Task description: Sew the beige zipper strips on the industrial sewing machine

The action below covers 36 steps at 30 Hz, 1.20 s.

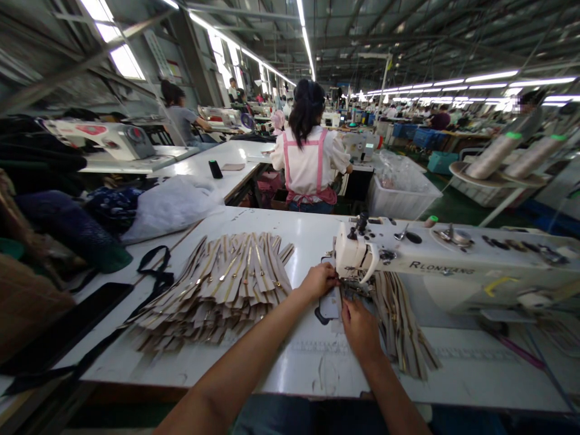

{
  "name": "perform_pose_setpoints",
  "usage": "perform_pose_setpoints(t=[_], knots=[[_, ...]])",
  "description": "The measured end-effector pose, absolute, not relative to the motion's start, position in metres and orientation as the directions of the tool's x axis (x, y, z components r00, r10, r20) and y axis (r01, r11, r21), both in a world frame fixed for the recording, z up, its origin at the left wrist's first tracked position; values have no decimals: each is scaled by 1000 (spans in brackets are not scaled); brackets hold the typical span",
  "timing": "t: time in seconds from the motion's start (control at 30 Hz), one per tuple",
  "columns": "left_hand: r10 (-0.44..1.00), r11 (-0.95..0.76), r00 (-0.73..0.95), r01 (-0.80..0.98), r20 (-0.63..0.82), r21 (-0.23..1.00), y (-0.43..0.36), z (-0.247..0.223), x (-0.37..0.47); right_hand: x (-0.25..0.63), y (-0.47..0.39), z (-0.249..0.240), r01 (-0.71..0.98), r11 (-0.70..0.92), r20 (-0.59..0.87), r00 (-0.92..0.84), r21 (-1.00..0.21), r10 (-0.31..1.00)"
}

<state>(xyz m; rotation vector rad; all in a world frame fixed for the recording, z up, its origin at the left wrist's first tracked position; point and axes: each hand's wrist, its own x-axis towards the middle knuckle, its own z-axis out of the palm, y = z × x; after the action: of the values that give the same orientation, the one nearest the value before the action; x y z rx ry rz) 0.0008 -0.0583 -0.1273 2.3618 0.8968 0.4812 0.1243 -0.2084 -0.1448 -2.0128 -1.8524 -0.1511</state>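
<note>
Both hands are at the needle end of a white sewing machine (421,257). My left hand (319,280) is closed, its fingertips pressed together beside the presser foot on a small piece too hidden to name. Just nearer to me, my right hand (359,323) has its fingers together on a narrow beige strip (341,299) that runs toward the needle area. To the left lies a large fanned pile of beige zipper strips (226,284) with gold teeth and metal pulls. Another bundle of zipper strips (403,326) hangs together under the machine arm, right of my right hand.
A black phone-like slab (72,323), a black strap (156,272) and a white plastic bag (174,202) lie left. Beyond the table a person (308,151) sits facing away, beside a white bin (403,187). Thread cones (493,157) stand at the right.
</note>
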Motion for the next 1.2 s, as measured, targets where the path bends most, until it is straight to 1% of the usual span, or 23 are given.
perform_pose_setpoints(t=[0.23,0.4,0.67,0.8,0.93,1.2], knots=[[704,-604,700,503,117,618,-59,-127,1,124,-209,-143,971,-43,327,121,-237,937],[707,-588,699,498,106,637,-56,-130,3,124,-209,-144,965,-40,343,131,-259,930],[690,-611,712,474,133,634,-58,-130,0,123,-209,-144,969,-50,320,128,-243,939],[697,-607,705,483,131,631,-58,-131,1,123,-209,-143,969,-77,308,150,-235,939],[705,-603,697,493,130,627,-59,-130,2,123,-209,-142,969,-63,310,138,-239,941],[702,-617,696,492,148,614,-58,-131,2,122,-206,-142,977,-77,319,139,-199,938]])
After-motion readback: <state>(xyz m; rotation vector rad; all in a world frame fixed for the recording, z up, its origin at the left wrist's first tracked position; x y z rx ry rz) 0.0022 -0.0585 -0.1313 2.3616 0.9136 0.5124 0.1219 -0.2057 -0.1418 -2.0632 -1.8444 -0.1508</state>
